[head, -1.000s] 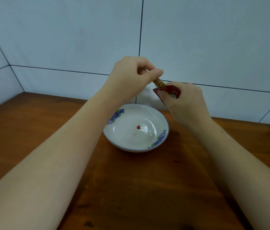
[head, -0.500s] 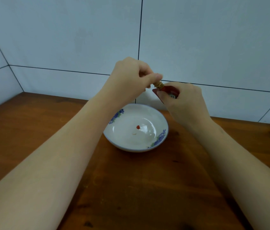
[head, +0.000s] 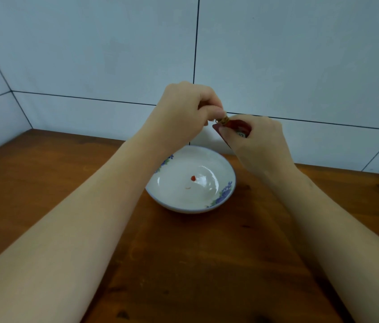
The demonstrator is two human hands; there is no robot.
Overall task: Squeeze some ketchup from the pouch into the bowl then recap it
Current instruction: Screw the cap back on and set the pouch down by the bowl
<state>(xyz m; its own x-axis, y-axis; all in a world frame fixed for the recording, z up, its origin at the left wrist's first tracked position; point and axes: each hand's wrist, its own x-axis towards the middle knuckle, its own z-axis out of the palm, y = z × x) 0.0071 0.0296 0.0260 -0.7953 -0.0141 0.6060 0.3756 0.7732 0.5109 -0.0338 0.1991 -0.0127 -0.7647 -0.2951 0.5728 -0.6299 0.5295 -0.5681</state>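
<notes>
The small red foil ketchup pouch [head: 239,127] sits above the white blue-flowered bowl's [head: 224,194] far rim: our right hand [head: 257,145] clamps it steady, our left hand [head: 188,110] pinches its ribbed gold cap [head: 223,120], presumably screwing it on.

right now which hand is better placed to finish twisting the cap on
Left. The left hand already pinches the gold cap at the spout, while the right hand is busy steadying the red pouch.
</notes>
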